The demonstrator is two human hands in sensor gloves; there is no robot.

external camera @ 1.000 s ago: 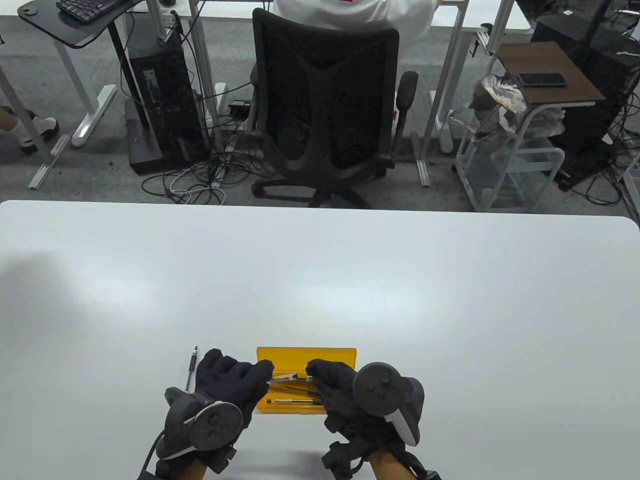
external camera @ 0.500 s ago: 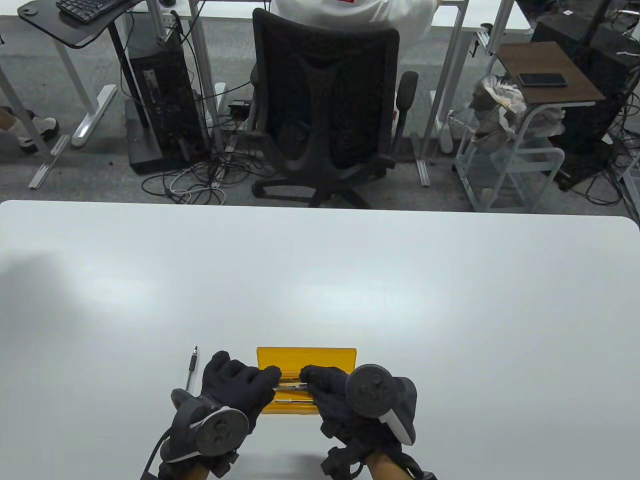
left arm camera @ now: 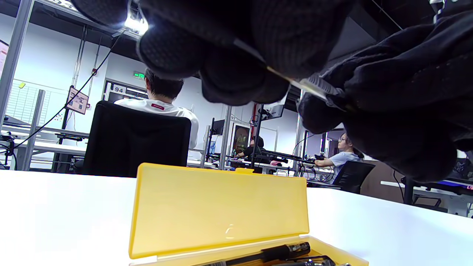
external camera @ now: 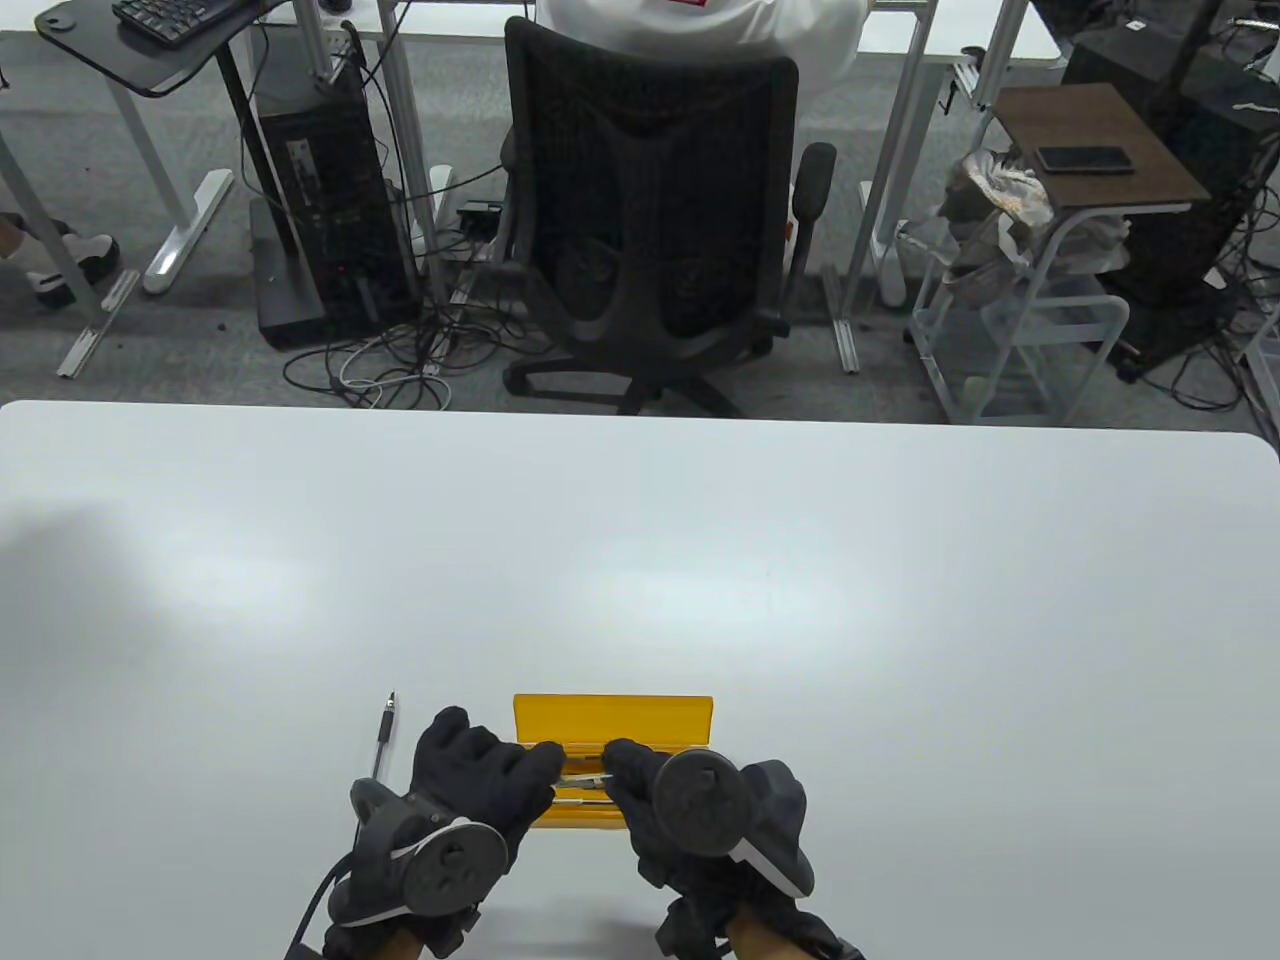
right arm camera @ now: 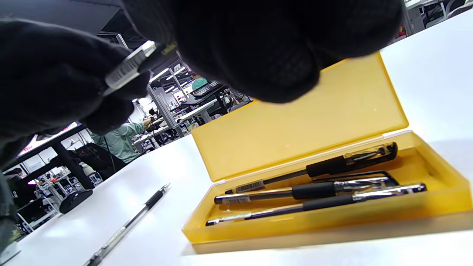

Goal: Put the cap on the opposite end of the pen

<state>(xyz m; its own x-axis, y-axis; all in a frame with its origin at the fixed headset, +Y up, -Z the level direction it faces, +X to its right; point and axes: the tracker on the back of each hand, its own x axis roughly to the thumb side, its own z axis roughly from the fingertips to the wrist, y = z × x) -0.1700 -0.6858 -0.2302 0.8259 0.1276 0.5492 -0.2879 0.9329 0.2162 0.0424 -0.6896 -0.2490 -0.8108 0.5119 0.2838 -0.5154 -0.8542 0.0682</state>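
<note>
Both hands hold one clear pen (external camera: 580, 778) level just above the open yellow pen case (external camera: 610, 715). My left hand (external camera: 545, 765) pinches the barrel's left end. My right hand (external camera: 615, 768) pinches the right end, where a dark cap (left arm camera: 334, 101) sits on the barrel. In the left wrist view the thin barrel (left arm camera: 292, 80) runs from my left fingers (left arm camera: 240, 77) to the right hand. In the right wrist view the barrel's barcode label (right arm camera: 127, 68) shows between the two hands. How far the cap is seated is hidden by the fingers.
The case (right arm camera: 295, 125) holds three black-grip pens (right arm camera: 317, 190) and its lid (left arm camera: 221, 207) stands open at the far side. Another pen (external camera: 383, 735) lies loose on the white table (external camera: 640, 560) left of my left hand; it also shows in the right wrist view (right arm camera: 125, 223).
The two hands have drawn closer together along the pen, the right hand sliding left, so less barrel shows between them. Both hands have sunk slightly toward the case.
</note>
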